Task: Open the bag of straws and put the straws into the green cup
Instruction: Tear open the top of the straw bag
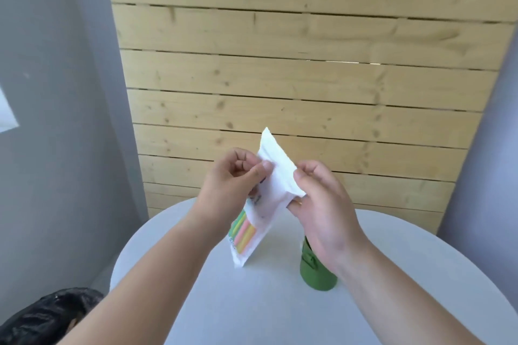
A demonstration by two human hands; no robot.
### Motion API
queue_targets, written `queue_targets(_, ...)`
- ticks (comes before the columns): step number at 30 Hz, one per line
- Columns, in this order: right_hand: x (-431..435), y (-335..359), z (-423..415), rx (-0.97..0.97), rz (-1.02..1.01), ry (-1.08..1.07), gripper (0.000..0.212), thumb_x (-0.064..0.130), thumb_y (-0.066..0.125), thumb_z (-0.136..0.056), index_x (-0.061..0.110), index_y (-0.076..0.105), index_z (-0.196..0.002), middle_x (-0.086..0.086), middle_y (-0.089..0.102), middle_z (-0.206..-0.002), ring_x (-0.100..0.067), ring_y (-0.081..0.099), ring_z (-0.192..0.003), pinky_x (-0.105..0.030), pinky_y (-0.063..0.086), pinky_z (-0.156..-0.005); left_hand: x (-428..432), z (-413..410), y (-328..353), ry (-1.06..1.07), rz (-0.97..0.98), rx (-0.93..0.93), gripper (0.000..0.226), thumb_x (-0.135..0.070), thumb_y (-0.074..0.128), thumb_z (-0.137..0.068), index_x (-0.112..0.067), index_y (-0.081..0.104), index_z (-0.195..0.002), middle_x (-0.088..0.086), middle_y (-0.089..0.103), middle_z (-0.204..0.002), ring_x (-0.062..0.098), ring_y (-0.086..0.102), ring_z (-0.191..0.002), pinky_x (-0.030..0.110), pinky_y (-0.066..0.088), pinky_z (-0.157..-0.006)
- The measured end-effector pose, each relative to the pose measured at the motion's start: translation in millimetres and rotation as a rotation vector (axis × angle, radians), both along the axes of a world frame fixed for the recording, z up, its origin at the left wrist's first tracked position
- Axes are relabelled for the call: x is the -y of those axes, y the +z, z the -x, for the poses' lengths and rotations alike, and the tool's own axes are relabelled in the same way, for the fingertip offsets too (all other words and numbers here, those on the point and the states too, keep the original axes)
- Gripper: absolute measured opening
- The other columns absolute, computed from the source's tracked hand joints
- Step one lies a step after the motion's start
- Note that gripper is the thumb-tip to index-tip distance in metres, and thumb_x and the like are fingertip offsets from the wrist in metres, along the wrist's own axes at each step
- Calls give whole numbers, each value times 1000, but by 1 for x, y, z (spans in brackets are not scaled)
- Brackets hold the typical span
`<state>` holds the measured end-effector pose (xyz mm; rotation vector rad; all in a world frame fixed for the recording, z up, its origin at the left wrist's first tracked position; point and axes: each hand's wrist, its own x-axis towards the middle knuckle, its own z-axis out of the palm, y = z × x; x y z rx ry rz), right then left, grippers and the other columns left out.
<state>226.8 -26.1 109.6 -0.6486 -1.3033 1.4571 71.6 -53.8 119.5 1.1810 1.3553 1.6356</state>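
Observation:
A white plastic bag of straws [269, 199] stands tilted above the round table, its lower corner near the tabletop. Pink, yellow and green straws [243, 234] show through its clear window. My left hand [232, 182] pinches the bag's upper left edge between thumb and curled fingers. My right hand [319, 204] pinches the upper right edge, with fingers behind the bag. The green cup [315, 272] stands upright on the table below my right wrist, which hides its rim.
The round white table [252, 302] fills the lower view. A wooden slat wall [294, 78] rises behind it, with grey walls on both sides. A black bag [47, 314] lies off the table at the lower left.

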Motion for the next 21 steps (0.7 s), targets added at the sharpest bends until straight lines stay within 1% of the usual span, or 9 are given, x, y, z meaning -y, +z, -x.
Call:
queue_targets(2, 3, -7, 0, 19, 1, 52, 16, 14, 48, -99, 5, 61, -96, -11, 75, -104, -27, 70, -105, -47, 52, -95, 4, -2, -1, -66, 41, 47, 31, -41, 74, -86, -15, 58, -80, 7, 53, -81, 20, 50, -78, 37, 44, -78)
queue_targets(4, 6, -8, -2, 46, -18, 72, 20, 23, 51, -97, 5, 61, -94, -7, 76, -102, -22, 70, -105, -42, 52, -91, 10, -3, 1, -101, 70, 51, 40, -49, 73, -81, -13, 56, -78, 7, 51, -84, 21, 48, -81, 39, 41, -80)
queue_targets(7, 6, -4, -4, 82, -55, 84, 19, 30, 57, -94, 13, 64, -89, -9, 76, -97, -22, 71, -96, -34, 51, -82, 17, -1, 4, -155, 97, 57, 44, -50, 77, -77, -11, 57, -85, 8, 51, -86, 21, 47, -80, 36, 42, -79)
queue_targets(9, 6, -3, -5, 113, -67, 90, 22, 33, 62, -88, 11, 65, -91, -16, 75, -99, -25, 72, -93, -36, 52, -80, 22, -2, 5, -171, 134, 78, 44, -48, 79, -75, -11, 56, -83, 8, 55, -84, 19, 52, -77, 32, 46, -78)
queue_targets(10, 6, -3, -5, 129, -78, 98, 27, 34, 65, -86, 9, 65, -95, -18, 75, -100, -27, 73, -94, -39, 53, -83, 24, -3, 5, -171, 150, 91, 44, -47, 82, -73, -12, 55, -79, 8, 56, -82, 17, 54, -74, 31, 47, -77)
queue_targets(12, 7, -6, -5, 158, -106, 118, 32, 35, 67, -84, 9, 66, -101, -16, 76, -100, -31, 72, -98, -47, 53, -94, 27, -3, 4, -163, 173, 101, 48, -43, 91, -71, -15, 52, -73, 8, 55, -80, 16, 56, -69, 30, 49, -77)
queue_targets(15, 10, -9, -4, 181, -137, 139, 33, 41, 70, -79, 18, 69, -102, -14, 76, -103, -33, 69, -108, -57, 45, -104, 31, -1, 3, -151, 191, 88, 49, -43, 91, -69, -17, 50, -72, 6, 56, -79, 13, 57, -66, 27, 51, -73)
queue_targets(18, 12, -13, -2, 183, -134, 149, 31, 41, 70, -79, 20, 70, -103, -12, 76, -107, -32, 67, -112, -58, 43, -106, 34, 2, 1, -161, 198, 98, 42, -38, 87, -78, -19, 51, -68, 3, 59, -78, 11, 57, -67, 27, 51, -73)
queue_targets(21, 15, -15, -1, 167, -107, 162, 23, 33, 68, -84, 19, 71, -103, -11, 76, -107, -31, 67, -111, -56, 44, -107, 37, 4, -1, -176, 207, 102, 37, -36, 80, -84, -19, 53, -66, 3, 60, -80, 13, 55, -72, 27, 51, -74)
